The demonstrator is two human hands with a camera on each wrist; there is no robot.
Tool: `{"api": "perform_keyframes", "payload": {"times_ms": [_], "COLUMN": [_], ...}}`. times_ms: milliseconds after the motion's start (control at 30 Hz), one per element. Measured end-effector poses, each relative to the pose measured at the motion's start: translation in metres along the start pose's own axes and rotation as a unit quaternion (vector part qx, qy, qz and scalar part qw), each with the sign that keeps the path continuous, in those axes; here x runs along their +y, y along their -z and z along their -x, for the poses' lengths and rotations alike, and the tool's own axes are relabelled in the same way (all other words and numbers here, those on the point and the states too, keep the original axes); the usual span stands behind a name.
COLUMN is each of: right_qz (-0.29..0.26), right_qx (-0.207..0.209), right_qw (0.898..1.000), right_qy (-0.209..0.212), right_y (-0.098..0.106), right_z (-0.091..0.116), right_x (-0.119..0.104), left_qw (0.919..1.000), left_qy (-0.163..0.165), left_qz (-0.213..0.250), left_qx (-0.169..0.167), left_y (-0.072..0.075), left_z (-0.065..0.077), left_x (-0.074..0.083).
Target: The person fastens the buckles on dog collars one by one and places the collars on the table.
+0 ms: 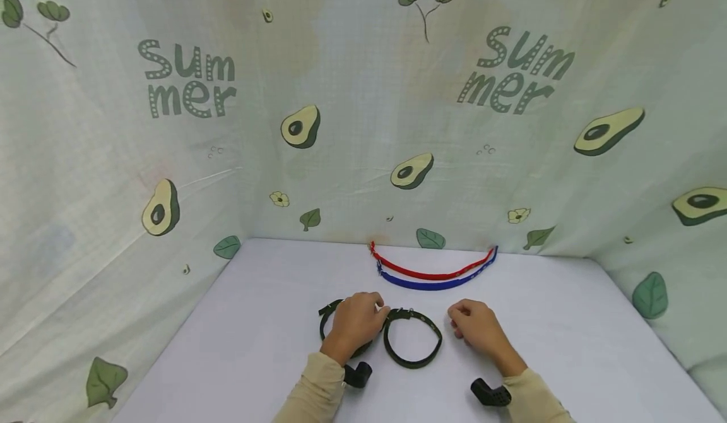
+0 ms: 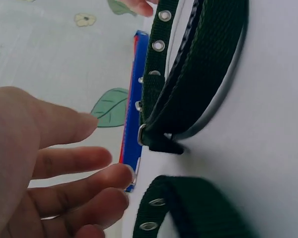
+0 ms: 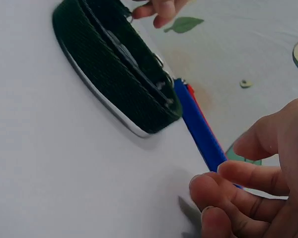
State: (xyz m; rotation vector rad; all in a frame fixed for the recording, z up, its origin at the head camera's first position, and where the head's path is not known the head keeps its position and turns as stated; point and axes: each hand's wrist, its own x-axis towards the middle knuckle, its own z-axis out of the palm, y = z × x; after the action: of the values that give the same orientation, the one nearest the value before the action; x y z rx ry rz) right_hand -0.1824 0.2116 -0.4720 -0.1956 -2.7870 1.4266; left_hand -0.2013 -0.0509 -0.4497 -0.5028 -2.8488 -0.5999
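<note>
Beside our left hand, its fingers loosely spread, we have two looped green collars; our right hand has loosely bent fingers, thumb apart.

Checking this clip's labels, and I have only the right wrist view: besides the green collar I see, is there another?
Observer: Yes, the head view shows a second green collar, partly hidden by the left hand.
Operator: Any detail on it?
Observer: The left wrist view shows metal-rimmed eyelets in it.
Operator: Any wording anywhere?
Observer: Yes, in the head view the cloth backdrop bears "summer" lettering twice.
</note>
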Motion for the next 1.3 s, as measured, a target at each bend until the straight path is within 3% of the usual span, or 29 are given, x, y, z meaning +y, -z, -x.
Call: {"api": "perform_keyframes", "payload": {"times_ms": [167,400,767,1000,1300], "right_qz": [0.006,0.012,0.068,0.084,0.099], "right_qx": [0.018,0.046,0.097,0.088,0.066], "right_qw": [1.0,0.999,0.992,0.992,0.993], "right_qy": [0.009,0.01,0.035,0.024,0.02], "right_y": [0.019,0.04,0.055,0.057,0.047], "right_z": [-0.022,-0.055,-0.093,-0.102,-0.104], "right_x": [0.009,0.02,0.035,0.041,0.042], "left_qw": [0.9987,0.9955,0.9933,0.989,0.9853], "left_qy": [-0.028,-0.018,0.019,0.037,0.056], "left_qz": [-0.022,-0.036,0.027,0.029,0.046], "left_qx": [-0.036,-0.086,-0.111,-0.14,-0.155], "left_y": [0.008,0.017,0.005,-0.004,-0.009], "left_z": [-0.013,-0.037,-0.075,-0.086,-0.088], "left_x": [0.0,0.001,-0.001,-0.006,-0.01]}}
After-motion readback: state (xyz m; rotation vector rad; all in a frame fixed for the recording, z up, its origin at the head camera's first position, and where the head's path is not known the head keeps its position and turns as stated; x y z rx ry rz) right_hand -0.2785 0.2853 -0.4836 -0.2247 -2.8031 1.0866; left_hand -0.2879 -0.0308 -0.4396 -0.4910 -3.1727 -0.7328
